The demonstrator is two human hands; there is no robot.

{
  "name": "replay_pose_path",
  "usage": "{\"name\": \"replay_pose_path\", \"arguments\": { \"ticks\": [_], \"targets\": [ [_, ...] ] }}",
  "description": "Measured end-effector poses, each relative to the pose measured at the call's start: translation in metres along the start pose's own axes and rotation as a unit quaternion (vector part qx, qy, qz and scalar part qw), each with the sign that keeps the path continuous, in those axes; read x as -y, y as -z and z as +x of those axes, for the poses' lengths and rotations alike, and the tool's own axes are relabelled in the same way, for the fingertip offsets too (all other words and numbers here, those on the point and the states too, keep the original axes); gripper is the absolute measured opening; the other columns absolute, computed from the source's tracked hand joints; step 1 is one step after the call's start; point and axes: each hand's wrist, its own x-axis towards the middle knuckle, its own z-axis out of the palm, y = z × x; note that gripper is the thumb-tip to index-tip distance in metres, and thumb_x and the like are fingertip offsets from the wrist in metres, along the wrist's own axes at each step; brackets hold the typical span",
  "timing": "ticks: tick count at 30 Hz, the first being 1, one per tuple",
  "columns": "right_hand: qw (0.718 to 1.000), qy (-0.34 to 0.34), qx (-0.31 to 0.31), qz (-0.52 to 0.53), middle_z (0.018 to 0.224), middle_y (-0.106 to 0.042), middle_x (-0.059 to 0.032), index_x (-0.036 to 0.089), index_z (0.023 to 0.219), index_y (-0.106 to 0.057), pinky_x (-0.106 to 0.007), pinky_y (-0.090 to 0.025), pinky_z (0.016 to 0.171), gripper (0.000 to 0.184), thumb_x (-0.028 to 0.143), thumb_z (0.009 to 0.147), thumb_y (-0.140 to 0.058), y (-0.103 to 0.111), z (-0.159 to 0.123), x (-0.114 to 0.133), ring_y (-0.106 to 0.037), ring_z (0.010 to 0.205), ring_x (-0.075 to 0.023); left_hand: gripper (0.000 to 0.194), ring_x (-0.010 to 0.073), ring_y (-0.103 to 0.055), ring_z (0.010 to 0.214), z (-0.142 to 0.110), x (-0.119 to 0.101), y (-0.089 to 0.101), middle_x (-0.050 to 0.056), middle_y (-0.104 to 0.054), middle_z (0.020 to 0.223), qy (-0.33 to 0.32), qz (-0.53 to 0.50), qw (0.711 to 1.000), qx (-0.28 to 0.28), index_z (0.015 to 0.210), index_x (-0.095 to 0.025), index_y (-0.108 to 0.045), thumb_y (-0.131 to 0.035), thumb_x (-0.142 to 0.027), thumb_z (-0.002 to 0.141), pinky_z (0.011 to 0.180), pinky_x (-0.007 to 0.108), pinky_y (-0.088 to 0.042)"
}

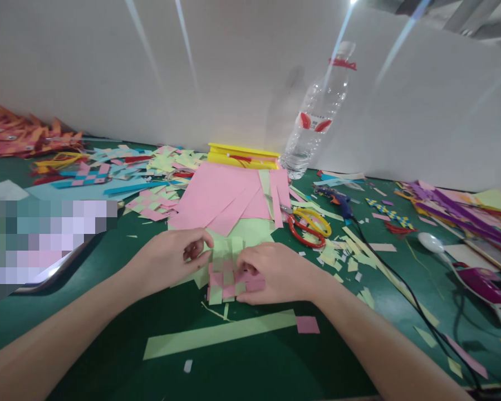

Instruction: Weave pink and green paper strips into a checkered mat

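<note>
A small woven mat of pink and pale green paper strips point(225, 273) lies on the green table point(108, 312) between my two hands. My left hand point(173, 262) curls its fingers on the mat's left edge, pinching a strip end. My right hand point(271, 273) rests on the mat's right side, its fingers bent and pressing the pink strip ends down. A long pale green strip point(219, 333) and a small pink square point(308, 324) lie just in front of my hands.
Pink paper sheets point(225, 195) lie behind the mat, with a yellow box point(242, 156) and a clear water bottle point(317, 111) beyond. Red-and-yellow scissors point(309, 225) and a glue gun point(338, 200) with a black cord lie to the right. Paper scraps cover both sides.
</note>
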Motion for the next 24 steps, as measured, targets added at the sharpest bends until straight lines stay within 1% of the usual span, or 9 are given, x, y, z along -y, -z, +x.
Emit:
{"name": "replay_pose_path", "arguments": {
  "ticks": [2, 4, 7, 9, 10, 13, 17, 20, 24],
  "targets": [
    [1.0, -0.002, 0.0, -0.004, 0.077, -0.065, -0.0027, 0.017, 0.084, -0.059, -0.027, -0.035, 0.057, 0.031, 0.046, 0.075, -0.063, 0.0, 0.0, 0.0, -0.056, 0.068, -0.0157, 0.024, 0.0134, -0.052, 0.058, -0.002, -0.002, 0.002, -0.001, -0.059, 0.066, -0.037, -0.009, 0.999, -0.037, 0.092, -0.019, -0.058, -0.048, -0.04, 0.086, 0.055, 0.024, -0.04],
    [1.0, -0.006, 0.0, -0.007, 0.075, -0.064, -0.0029, 0.017, 0.081, -0.058, -0.027, -0.035, 0.057, 0.028, 0.044, 0.075, -0.062, 0.0, 0.0, 0.0, -0.056, 0.067, -0.0157, 0.03, 0.0168, -0.058, 0.074, -0.004, -0.004, 0.003, 0.002, -0.064, 0.082, -0.107, -0.018, 0.994, -0.033, 0.099, -0.02, -0.057, -0.052, -0.046, 0.086, 0.068, 0.028, -0.044],
    [1.0, -0.008, -0.001, 0.003, 0.073, -0.063, -0.0022, 0.016, 0.08, -0.059, -0.026, -0.036, 0.057, 0.025, 0.041, 0.075, -0.061, 0.001, 0.001, 0.001, -0.055, 0.065, -0.0149, 0.049, 0.0237, -0.056, 0.102, -0.004, -0.008, 0.002, 0.006, -0.064, 0.109, -0.195, -0.014, 0.98, 0.032, 0.114, -0.023, -0.055, -0.064, -0.055, 0.078, 0.089, 0.035, -0.042],
    [1.0, -0.01, -0.006, 0.013, 0.073, -0.063, -0.0015, 0.017, 0.08, -0.059, -0.026, -0.036, 0.059, 0.021, 0.038, 0.076, -0.061, 0.0, 0.001, 0.0, -0.055, 0.066, -0.0143, 0.059, 0.0262, -0.053, 0.111, -0.002, -0.009, 0.0, 0.007, -0.061, 0.118, -0.22, -0.004, 0.973, 0.072, 0.119, -0.024, -0.053, -0.068, -0.057, 0.073, 0.095, 0.038, -0.039],
    [1.0, -0.01, -0.009, 0.016, 0.073, -0.063, -0.0011, 0.017, 0.078, -0.058, -0.025, -0.036, 0.06, 0.019, 0.036, 0.076, -0.061, 0.0, 0.001, 0.0, -0.055, 0.066, -0.0139, 0.061, 0.0267, -0.052, 0.112, -0.002, -0.009, -0.002, 0.008, -0.06, 0.12, -0.226, 0.0, 0.971, 0.083, 0.121, -0.024, -0.052, -0.07, -0.056, 0.072, 0.096, 0.038, -0.039],
    [1.0, -0.006, -0.01, 0.019, 0.071, -0.061, -0.0002, 0.017, 0.074, -0.056, -0.025, -0.035, 0.06, 0.017, 0.034, 0.078, -0.06, -0.001, 0.001, -0.002, -0.053, 0.065, -0.0125, 0.058, 0.0267, -0.051, 0.114, -0.001, -0.006, -0.005, 0.009, -0.059, 0.123, -0.229, 0.006, 0.97, 0.087, 0.121, -0.023, -0.052, -0.072, -0.047, 0.073, 0.097, 0.038, -0.039],
    [1.0, 0.0, -0.012, 0.021, 0.069, -0.059, 0.0001, 0.018, 0.071, -0.053, -0.024, -0.033, 0.058, 0.019, 0.034, 0.08, -0.057, -0.002, 0.002, -0.003, -0.05, 0.062, -0.0114, 0.048, 0.0239, -0.054, 0.111, -0.001, -0.001, -0.011, 0.007, -0.061, 0.12, -0.223, -0.005, 0.971, 0.081, 0.12, -0.025, -0.053, -0.071, -0.033, 0.076, 0.094, 0.035, -0.041],
    [1.0, 0.004, -0.014, 0.027, 0.069, -0.059, 0.0005, 0.018, 0.07, -0.052, -0.024, -0.032, 0.058, 0.019, 0.032, 0.083, -0.054, -0.002, 0.002, -0.004, -0.048, 0.062, -0.011, 0.036, 0.0221, -0.055, 0.108, -0.001, -0.001, -0.016, 0.007, -0.063, 0.116, -0.224, -0.01, 0.972, 0.073, 0.116, -0.024, -0.055, -0.066, -0.025, 0.081, 0.09, 0.033, -0.043],
    [1.0, 0.006, -0.015, 0.024, 0.068, -0.057, 0.0015, 0.018, 0.07, -0.051, -0.024, -0.032, 0.056, 0.023, 0.034, 0.087, -0.051, -0.002, 0.002, -0.005, -0.046, 0.06, -0.0104, 0.018, 0.0216, -0.06, 0.098, 0.001, -0.004, -0.022, 0.008, -0.067, 0.106, -0.245, 0.01, 0.968, 0.053, 0.105, -0.021, -0.059, -0.054, -0.021, 0.088, 0.082, 0.034, -0.047]
  ]
}}
